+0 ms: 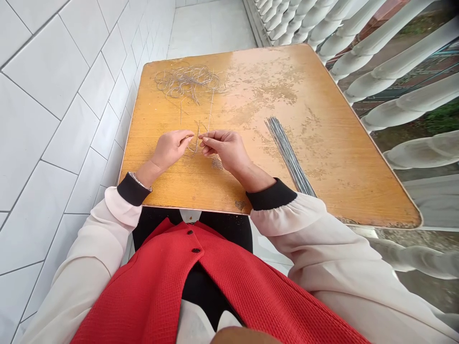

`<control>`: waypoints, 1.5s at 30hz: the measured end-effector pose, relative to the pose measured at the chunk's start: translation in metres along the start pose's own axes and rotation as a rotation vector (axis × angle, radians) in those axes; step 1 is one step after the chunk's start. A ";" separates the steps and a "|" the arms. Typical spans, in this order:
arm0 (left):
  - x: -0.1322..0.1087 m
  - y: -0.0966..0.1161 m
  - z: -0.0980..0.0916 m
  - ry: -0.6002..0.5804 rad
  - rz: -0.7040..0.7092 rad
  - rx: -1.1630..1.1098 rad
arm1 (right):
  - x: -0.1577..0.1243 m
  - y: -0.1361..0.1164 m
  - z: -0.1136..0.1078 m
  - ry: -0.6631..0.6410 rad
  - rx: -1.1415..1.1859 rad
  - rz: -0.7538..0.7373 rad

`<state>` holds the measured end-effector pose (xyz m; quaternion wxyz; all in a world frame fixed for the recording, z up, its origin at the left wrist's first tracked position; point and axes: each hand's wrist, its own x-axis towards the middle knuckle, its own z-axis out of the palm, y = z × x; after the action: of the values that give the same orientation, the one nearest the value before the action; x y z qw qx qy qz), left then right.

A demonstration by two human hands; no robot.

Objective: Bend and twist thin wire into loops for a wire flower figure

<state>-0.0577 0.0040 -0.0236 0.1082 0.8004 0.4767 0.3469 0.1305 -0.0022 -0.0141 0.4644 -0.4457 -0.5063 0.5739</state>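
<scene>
At frame centre I see my left hand [171, 149] and right hand [225, 149] each with its grip pinched on a thin wire piece [198, 138] between them, its loops running up-frame on the desk [340, 157]; both hands equally near.

The thin wire [196, 136] between both hands is too fine to trace (its ends vanish behind fingertips [201, 137]).

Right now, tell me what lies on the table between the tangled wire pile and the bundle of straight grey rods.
Head view: only bare, worn tabletop separates the tangled thin wire pile from the straight grey rod bundle.
</scene>
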 end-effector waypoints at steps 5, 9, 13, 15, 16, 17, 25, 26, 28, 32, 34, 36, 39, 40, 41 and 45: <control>0.000 -0.001 0.000 0.003 -0.001 0.008 | -0.001 -0.002 0.000 0.005 0.002 0.010; 0.000 -0.001 0.000 0.004 -0.010 0.009 | -0.002 -0.003 0.001 0.009 0.023 0.022; 0.000 -0.001 0.000 0.017 -0.025 0.007 | -0.001 -0.002 0.000 0.008 0.022 0.021; 0.000 -0.001 0.001 0.016 -0.027 0.000 | -0.001 -0.001 -0.002 0.002 0.008 0.011; 0.000 -0.002 0.001 0.015 -0.027 -0.004 | -0.001 0.000 -0.002 0.001 0.001 0.006; 0.000 -0.002 0.001 0.015 -0.028 -0.006 | -0.001 0.000 -0.003 0.002 -0.004 0.002; 0.000 -0.001 0.000 0.010 -0.037 -0.010 | 0.000 0.002 -0.003 0.001 -0.018 -0.014; 0.000 0.000 -0.001 0.010 -0.036 -0.008 | 0.000 0.002 -0.002 -0.001 -0.022 -0.017; 0.000 0.000 -0.001 0.015 -0.034 -0.005 | 0.001 0.002 -0.002 -0.002 -0.021 -0.020; 0.000 0.001 -0.001 0.007 -0.040 -0.002 | 0.001 0.003 -0.003 -0.004 -0.013 -0.018; 0.000 0.001 -0.001 -0.002 -0.047 -0.005 | 0.001 0.004 -0.003 -0.003 -0.013 -0.025; 0.000 0.001 -0.002 -0.003 -0.051 -0.013 | 0.001 0.004 -0.002 -0.003 -0.014 -0.030; 0.000 0.002 -0.002 0.002 -0.054 -0.023 | 0.000 0.003 -0.002 -0.003 -0.025 -0.024; 0.000 0.002 -0.002 0.005 -0.053 -0.025 | 0.000 0.002 -0.002 -0.001 -0.028 -0.020; 0.000 0.002 -0.002 0.005 -0.053 -0.028 | 0.000 0.001 -0.002 0.000 -0.031 -0.017; 0.000 0.003 -0.002 0.006 -0.063 -0.042 | -0.002 -0.001 -0.001 0.000 -0.025 -0.014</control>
<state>-0.0573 0.0019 -0.0206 0.1344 0.7816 0.4945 0.3557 0.1316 -0.0035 -0.0131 0.4628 -0.4480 -0.5164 0.5643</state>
